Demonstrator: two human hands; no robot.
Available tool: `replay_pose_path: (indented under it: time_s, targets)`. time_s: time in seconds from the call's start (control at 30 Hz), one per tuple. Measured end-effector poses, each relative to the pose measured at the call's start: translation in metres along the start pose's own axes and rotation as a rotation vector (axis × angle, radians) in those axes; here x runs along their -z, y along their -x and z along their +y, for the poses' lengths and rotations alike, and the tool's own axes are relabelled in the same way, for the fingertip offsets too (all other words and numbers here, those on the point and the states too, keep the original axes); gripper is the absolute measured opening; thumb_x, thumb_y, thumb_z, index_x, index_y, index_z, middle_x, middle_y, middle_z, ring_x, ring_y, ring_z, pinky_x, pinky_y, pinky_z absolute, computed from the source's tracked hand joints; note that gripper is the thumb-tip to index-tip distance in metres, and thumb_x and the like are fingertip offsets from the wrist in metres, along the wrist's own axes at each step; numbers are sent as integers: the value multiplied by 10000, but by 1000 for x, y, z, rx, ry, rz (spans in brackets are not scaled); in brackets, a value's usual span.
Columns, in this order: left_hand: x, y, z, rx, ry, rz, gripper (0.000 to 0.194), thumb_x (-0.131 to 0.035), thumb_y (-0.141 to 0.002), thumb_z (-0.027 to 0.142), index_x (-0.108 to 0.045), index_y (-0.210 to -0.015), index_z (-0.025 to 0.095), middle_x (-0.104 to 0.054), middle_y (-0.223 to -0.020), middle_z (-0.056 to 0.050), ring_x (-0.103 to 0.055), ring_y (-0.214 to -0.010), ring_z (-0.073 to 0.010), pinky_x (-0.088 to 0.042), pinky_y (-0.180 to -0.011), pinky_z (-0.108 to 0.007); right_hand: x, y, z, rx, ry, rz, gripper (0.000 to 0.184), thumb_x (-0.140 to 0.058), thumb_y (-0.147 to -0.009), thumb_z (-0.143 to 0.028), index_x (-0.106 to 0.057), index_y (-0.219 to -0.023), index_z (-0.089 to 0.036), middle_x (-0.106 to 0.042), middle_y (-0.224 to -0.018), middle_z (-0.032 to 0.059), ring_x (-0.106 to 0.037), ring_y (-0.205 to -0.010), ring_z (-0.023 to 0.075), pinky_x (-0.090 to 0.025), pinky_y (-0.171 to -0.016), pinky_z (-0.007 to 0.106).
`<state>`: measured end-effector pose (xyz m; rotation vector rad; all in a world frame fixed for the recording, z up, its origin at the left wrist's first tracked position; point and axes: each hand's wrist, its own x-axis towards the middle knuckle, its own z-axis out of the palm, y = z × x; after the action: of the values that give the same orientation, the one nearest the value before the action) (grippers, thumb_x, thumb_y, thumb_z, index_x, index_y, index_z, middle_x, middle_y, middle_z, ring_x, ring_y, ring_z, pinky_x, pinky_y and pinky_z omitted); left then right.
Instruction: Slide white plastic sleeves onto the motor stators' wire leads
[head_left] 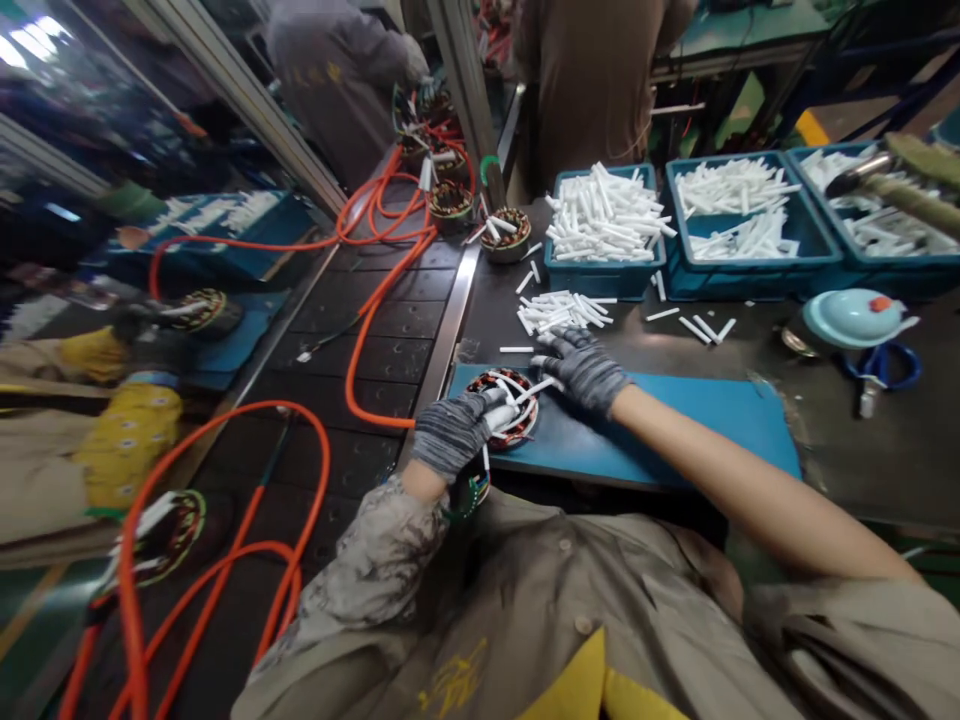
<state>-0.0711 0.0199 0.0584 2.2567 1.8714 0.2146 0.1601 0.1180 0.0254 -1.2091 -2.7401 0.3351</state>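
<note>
A round motor stator (510,405) with copper windings and white inserts lies on the left end of a blue mat (675,420). My left hand (454,432), in a grey glove, is closed round the stator's near-left side. My right hand (581,368), also gloved, rests just right of the stator and pinches a white paper strip (541,384) that points into it. A loose heap of the same white strips (561,310) lies just beyond my right hand.
Three blue bins (604,270) (750,262) (885,262) of white strips stand behind. A light blue lid (855,318) and blue scissors (881,365) sit right. A black conveyor (360,350) with orange cables (367,330) and more stators (506,232) runs left. People stand beyond.
</note>
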Motion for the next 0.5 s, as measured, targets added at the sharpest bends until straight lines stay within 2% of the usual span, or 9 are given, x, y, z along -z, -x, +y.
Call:
replay_pose_path:
  time_s: [0.07, 0.13, 0.17, 0.23, 0.27, 0.3, 0.37, 0.43, 0.5]
  targets:
    - [-2, 6, -8, -1, 73, 66, 386, -607, -976, 377, -711, -1317, 226, -782, -1169, -86, -766, -1011, -253, -601, -908, -350, -9, -26, -6, 42, 30, -48, 364, -553, -996, -350, -701, -1306, -229, -563, -1527, 107, -422, -1454, 331, -250, -1217, 535]
    - [0, 17, -14, -68, 209, 103, 393, -532, -1006, 318, -665, -1361, 216, -766, -1220, -74, -750, -1074, -210, -580, -980, -326, -13, -41, -8, 64, 30, -78, 342, -555, -990, -337, -714, -1273, -231, -635, -1446, 98, -481, -1403, 319, -269, -1210, 525]
    - [1, 23, -17, -127, 280, 110, 396, -513, -1003, 290, -652, -1363, 201, -758, -1240, -75, -738, -1107, -196, -569, -1012, -319, -13, -44, -7, 73, 22, -80, 328, -552, -987, -322, -723, -1251, -228, -669, -1396, 97, -516, -1368, 312, -288, -1204, 516]
    - [4, 34, -24, -258, 375, 108, 402, -545, -953, 247, -646, -1333, 162, -745, -1253, -93, -719, -1149, -197, -556, -1053, -335, -8, -36, -2, 57, -70, 12, 304, -556, -973, -293, -741, -1201, -212, -708, -1321, 109, -579, -1294, 306, -352, -1174, 497]
    - [5, 38, -27, -318, 394, 97, 402, -581, -919, 237, -653, -1306, 151, -739, -1255, -102, -709, -1168, -207, -553, -1066, -353, -4, -27, 0, 30, -136, 90, 298, -557, -968, -290, -743, -1184, -203, -711, -1307, 117, -601, -1264, 306, -387, -1152, 490]
    - [4, 40, -29, -365, 399, 84, 394, -615, -894, 234, -665, -1277, 151, -733, -1259, -105, -700, -1186, -216, -550, -1077, -370, 0, -14, 1, -25, -261, 232, 275, -580, -955, -303, -752, -1140, -195, -715, -1289, 126, -628, -1219, 307, -438, -1110, 479]
    - [-1, 40, -31, -408, 375, 57, 337, -658, -887, 235, -699, -1216, 174, -738, -1248, -91, -691, -1204, -219, -547, -1089, -384, 8, 19, -2, -91, -344, 375, 291, -551, -980, -378, -728, -1120, -194, -711, -1264, 130, -653, -1168, 290, -489, -1055, 467]
    - [-7, 36, -28, -405, 318, 51, 265, -671, -907, 236, -731, -1163, 202, -760, -1204, -69, -705, -1177, -207, -559, -1071, -373, 12, 56, -15, -185, -639, 596, 219, -693, -896, -430, -708, -999, -237, -744, -1085, 76, -687, -1041, 264, -537, -972, 437]
    - [-12, 32, -24, -409, 272, 64, 246, -657, -931, 227, -744, -1161, 214, -772, -1183, -59, -720, -1143, -192, -575, -1034, -344, 11, 88, -35, -302, -857, 599, 205, -742, -858, -430, -693, -973, -268, -749, -962, 31, -702, -897, 235, -572, -855, 406]
